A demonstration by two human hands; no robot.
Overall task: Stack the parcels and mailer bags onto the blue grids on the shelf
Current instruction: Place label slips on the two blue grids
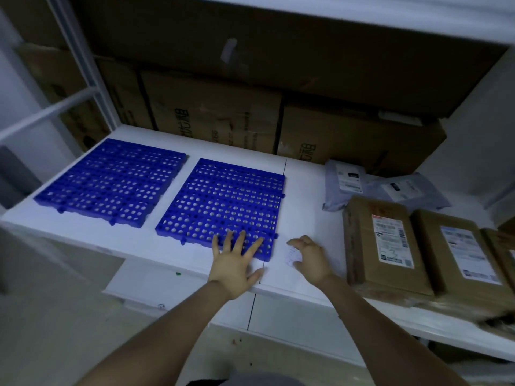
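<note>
Two blue perforated grids lie side by side on the white shelf [303, 190]: the left grid [111, 176] and the right grid [225, 204]. Both are bare. My left hand [235, 263] lies flat with fingers spread on the right grid's near right corner. My right hand [309, 260] hovers with curled fingers over the shelf just right of that grid, above a small white paper slip [291, 256]. Brown cardboard parcels [384, 246] [459, 249] with white labels lie flat at the right. Behind them rest grey mailer bags [345, 185] [409, 190].
Large brown cartons [211, 110] stand along the back of the shelf. An upper shelf board [334, 12] overhangs. White shelf posts [80, 59] rise at the left. A lower shelf [459, 338] and the grey floor [55, 316] show below.
</note>
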